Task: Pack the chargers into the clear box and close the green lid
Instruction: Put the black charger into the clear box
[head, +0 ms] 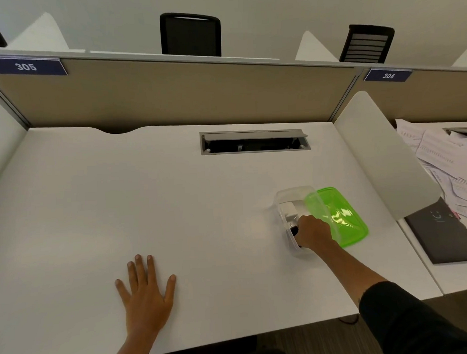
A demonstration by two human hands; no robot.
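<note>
The clear box [282, 199] stands on the white desk at the right, with no lid on it. A white charger [288, 208] lies inside at its far end. My right hand [314, 231] reaches into the near end of the box, fingers closed around a black charger [294, 230] that is mostly hidden by the hand. The green lid [337, 215] lies flat on the desk, touching the box's right side and partly seen through its wall. My left hand [146, 291] rests palm down on the desk at the front left, fingers spread, holding nothing.
An open cable hatch [255, 141] is set in the desk behind the box. A white side divider [380, 155] rises just right of the lid. Beyond it lie loose papers [443, 164] and a dark folder [440, 230]. A beige partition [171, 94] closes the back.
</note>
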